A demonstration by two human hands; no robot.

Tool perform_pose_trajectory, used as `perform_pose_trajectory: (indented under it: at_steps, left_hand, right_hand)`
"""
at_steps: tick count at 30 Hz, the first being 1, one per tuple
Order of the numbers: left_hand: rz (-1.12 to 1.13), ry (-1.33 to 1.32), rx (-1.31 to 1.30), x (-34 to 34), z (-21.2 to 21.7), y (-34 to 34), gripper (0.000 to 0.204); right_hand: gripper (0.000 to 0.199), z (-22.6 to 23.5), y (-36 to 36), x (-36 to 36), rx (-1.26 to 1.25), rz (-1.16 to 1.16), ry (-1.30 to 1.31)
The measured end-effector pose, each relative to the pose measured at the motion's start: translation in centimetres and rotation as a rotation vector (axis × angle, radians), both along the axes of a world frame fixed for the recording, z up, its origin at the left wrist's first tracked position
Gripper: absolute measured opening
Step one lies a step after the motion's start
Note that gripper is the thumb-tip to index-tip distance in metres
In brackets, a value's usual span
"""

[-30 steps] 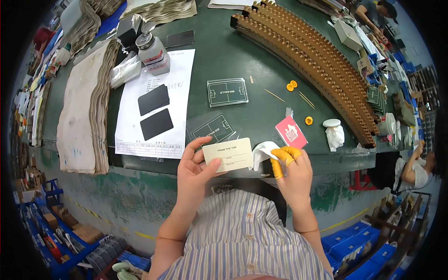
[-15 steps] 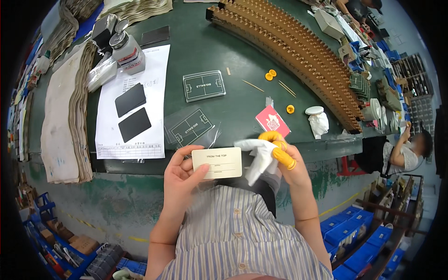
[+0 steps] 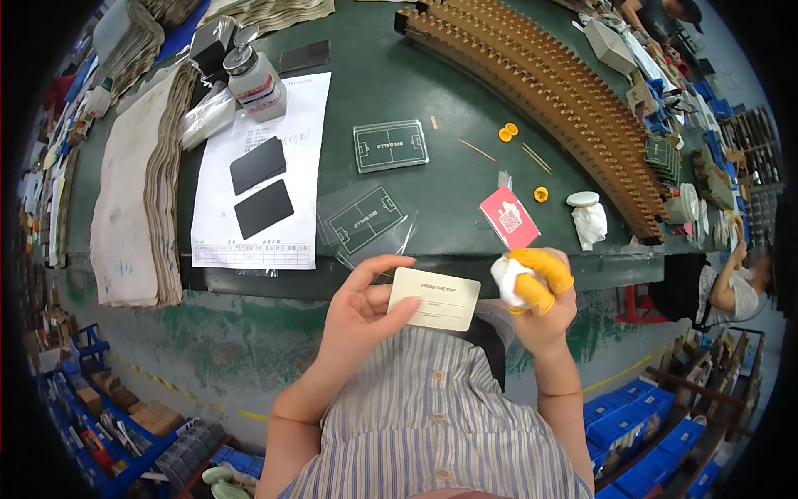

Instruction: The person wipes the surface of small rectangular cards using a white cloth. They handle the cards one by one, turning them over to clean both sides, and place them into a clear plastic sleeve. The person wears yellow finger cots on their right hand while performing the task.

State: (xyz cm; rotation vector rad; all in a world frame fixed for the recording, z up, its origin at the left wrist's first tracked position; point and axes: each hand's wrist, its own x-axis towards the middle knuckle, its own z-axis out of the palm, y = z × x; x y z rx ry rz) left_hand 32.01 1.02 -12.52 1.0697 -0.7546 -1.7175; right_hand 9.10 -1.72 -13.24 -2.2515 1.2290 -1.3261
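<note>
Between thumb and fingers, my left hand (image 3: pixel 364 312) grips a cream card (image 3: pixel 434 299) with rounded corners and dark print, in front of the table edge. My right hand (image 3: pixel 544 303), its fingertips covered in yellow finger cots (image 3: pixel 542 274), is closed on a bunched white cloth (image 3: pixel 509 279), apart from the card's right side. A red card (image 3: pixel 509 218) with a white design lies on the table just beyond that hand. Past my left hand, a green card with pitch markings (image 3: pixel 366 219) rests on clear film, and a wrapped stack of similar cards (image 3: pixel 391 146) sits farther back.
A dispenser bottle (image 3: pixel 256 83) and black cards (image 3: pixel 264 209) stand on a printed sheet (image 3: pixel 218 208) at left. Stacked cloth-like sheets (image 3: pixel 137 191) lie beyond it. Several yellow finger cots (image 3: pixel 541 195), thin sticks (image 3: pixel 536 158) and a cloth-wrapped jar (image 3: pixel 588 220) are at right, before a long slotted wooden rack (image 3: pixel 549 91).
My right hand has drawn away from the card to the right, and the white cloth is now bunched up in it. The card has tilted slightly in my left hand. The view has shifted.
</note>
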Motion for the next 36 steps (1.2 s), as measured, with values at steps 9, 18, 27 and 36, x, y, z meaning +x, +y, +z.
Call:
perform_pose_trajectory:
  at_steps: [9,18,27,36]
  left_hand:
    - [-0.156,-0.071,-0.034,-0.6,0.6,0.3,0.056]
    - [-0.154,-0.116,-0.087,-0.7,0.5,0.6,0.063]
    - [-0.074,-0.105,-0.119,-0.4,0.7,0.3,0.062]
    - [-0.017,-0.024,-0.022,-0.8,1.3,-0.2,0.057]
  right_hand:
    - [0.024,3.5,-1.1,2.0,-0.113,0.186,0.374]
    - [0.020,2.7,-1.3,2.6,-0.147,0.220,0.428]
    - [0.015,2.6,-0.9,1.1,-0.116,0.133,0.375]
    - [0.014,2.0,-0.1,-1.0,-0.110,0.042,0.327]
